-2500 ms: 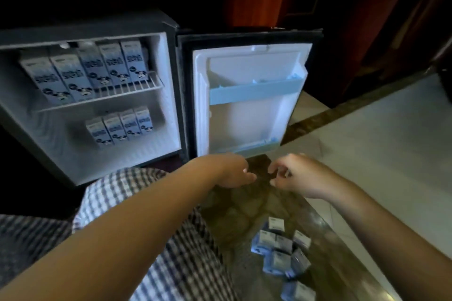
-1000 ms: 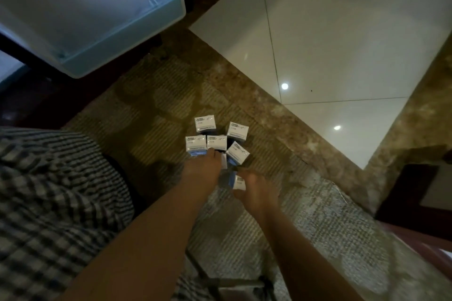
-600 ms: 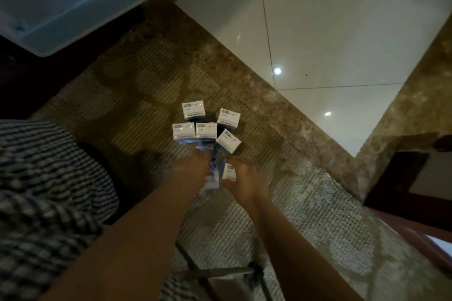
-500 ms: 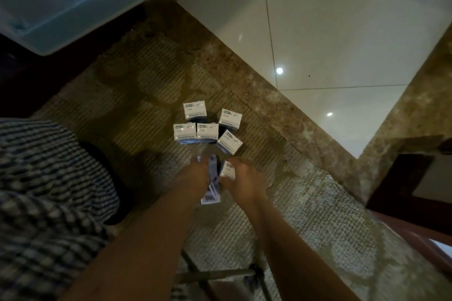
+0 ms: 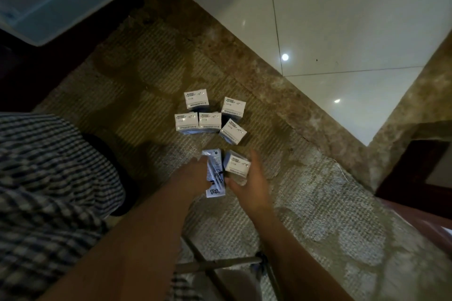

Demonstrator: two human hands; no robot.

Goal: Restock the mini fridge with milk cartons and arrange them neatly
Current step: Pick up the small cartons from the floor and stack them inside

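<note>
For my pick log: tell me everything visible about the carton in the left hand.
The carton is small, white, apparently paperboard, with dark print and a wrapped straw on its upturned long face. It lies tipped lengthwise over the carpet, gripped by the left hand, close beside a second carton in the right hand.

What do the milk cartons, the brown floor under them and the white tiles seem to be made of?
The milk cartons look like coated paperboard: sharp folded edges, printed faces. The brown floor seems polished stone, mottled, though its ribbed patches leave this open. The white tiles look glazed: they mirror lamp spots.
</note>
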